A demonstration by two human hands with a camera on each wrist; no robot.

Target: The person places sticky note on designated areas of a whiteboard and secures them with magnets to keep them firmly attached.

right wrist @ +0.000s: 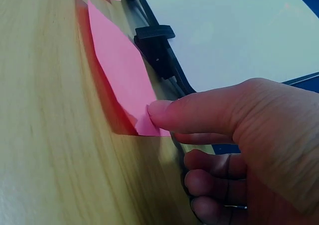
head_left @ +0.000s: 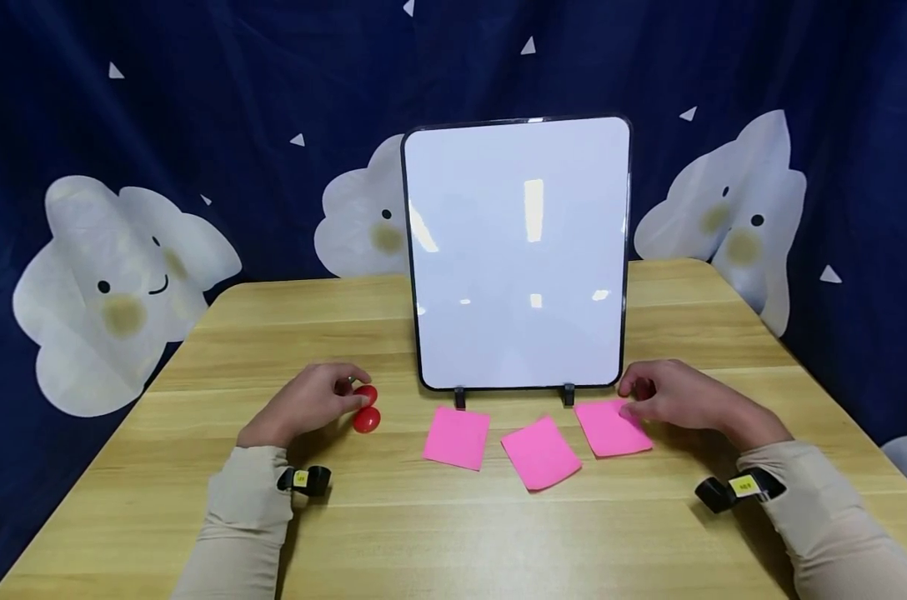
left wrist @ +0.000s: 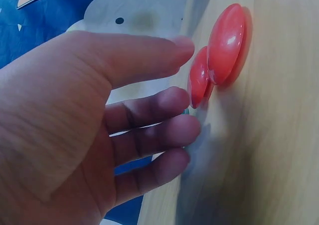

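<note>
Two glossy red domed discs, the nearer one [head_left: 367, 419] and the farther one [head_left: 366, 392], lie on the table at left. My left hand [head_left: 311, 402] is beside them, its thumb and index finger around the farther disc without a plain grip. In the left wrist view its thumb tip [left wrist: 183, 50] is close to that disc, and the other fingers are loosely bent. My right hand [head_left: 682, 400] pinches the corner of the rightmost pink sticky note [head_left: 611, 429], thumb on top. In the right wrist view that note [right wrist: 117, 65] bends up, its shadow beneath. The index fingertip is partly hidden.
A black-framed whiteboard [head_left: 517, 250] stands upright on small black feet [head_left: 568, 395] behind the notes. Two more pink sticky notes, left [head_left: 457, 437] and middle [head_left: 541, 454], lie before it on the wooden table [head_left: 453, 542]. A dark blue curtain [head_left: 273, 75] hangs behind.
</note>
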